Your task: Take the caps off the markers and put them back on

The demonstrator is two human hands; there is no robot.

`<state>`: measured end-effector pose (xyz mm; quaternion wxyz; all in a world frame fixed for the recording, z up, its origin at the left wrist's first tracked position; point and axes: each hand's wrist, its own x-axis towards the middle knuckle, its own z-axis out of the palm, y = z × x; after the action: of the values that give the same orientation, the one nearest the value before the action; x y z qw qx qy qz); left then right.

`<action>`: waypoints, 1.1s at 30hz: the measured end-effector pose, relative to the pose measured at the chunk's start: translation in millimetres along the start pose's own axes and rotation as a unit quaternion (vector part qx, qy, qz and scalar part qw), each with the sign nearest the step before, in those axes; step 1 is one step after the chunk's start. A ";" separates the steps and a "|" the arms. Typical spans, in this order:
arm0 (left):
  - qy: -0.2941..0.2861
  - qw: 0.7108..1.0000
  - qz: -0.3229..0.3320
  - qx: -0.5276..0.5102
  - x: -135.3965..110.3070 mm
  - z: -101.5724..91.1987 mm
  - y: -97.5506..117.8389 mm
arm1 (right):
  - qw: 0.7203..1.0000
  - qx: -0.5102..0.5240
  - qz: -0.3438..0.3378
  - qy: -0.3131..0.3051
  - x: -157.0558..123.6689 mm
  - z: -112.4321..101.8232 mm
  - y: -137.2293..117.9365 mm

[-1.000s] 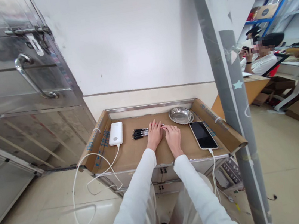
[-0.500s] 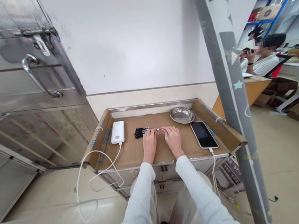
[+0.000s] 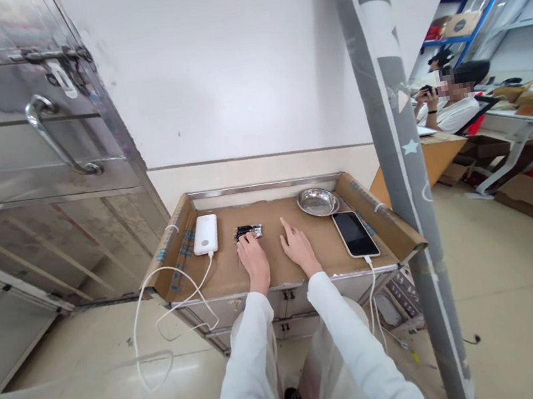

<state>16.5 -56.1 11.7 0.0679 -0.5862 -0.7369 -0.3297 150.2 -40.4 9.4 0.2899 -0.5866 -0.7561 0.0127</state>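
Worktop (image 3: 268,212): cardboard-lined, against white wall (image 3: 235,63).
Power bank (image 3: 205,234): left end, cable (image 3: 203,283) plugged in.
Sticks (image 3: 247,229): black, pen-like, bunched between power bank and right hand (image 3: 299,246).
Left hand (image 3: 255,262): fingers curled onto sticks; grip, cannot tell.
Right hand: fingers open, index extended.
Bowl (image 3: 317,201): just behind phone (image 3: 355,234).

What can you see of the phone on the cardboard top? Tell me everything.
The phone has rounded corners, a dark screen and a pale edge. It lies face up on brown cardboard, aslant, beyond reach of no cover, right of the right hand, which does not touch it. A white cable is plugged into its near end. Its far end is close to the metal bowl.
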 end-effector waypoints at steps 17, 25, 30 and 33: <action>-0.139 0.950 0.222 -0.171 9.3 3.5 7.4 | 0.998 -0.058 0.033 0.015 -0.8 16.1 12.3; -0.099 0.971 0.201 -0.080 0.7 -4.1 6.8 | 0.997 -0.057 0.031 0.028 2.9 15.3 10.7; -0.035 0.986 0.162 0.011 -6.6 -12.0 -0.5 | 0.997 -0.062 0.031 0.038 4.4 13.1 7.7; 0.003 0.996 0.071 0.047 -5.8 -17.8 -14.8 | 0.998 -0.036 0.022 0.036 7.1 12.2 7.3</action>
<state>-0.3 -72.4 16.6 0.1207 -0.6322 -0.7082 -0.2902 150.1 -27.8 -0.4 0.2950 -0.6135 -0.7320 -0.0294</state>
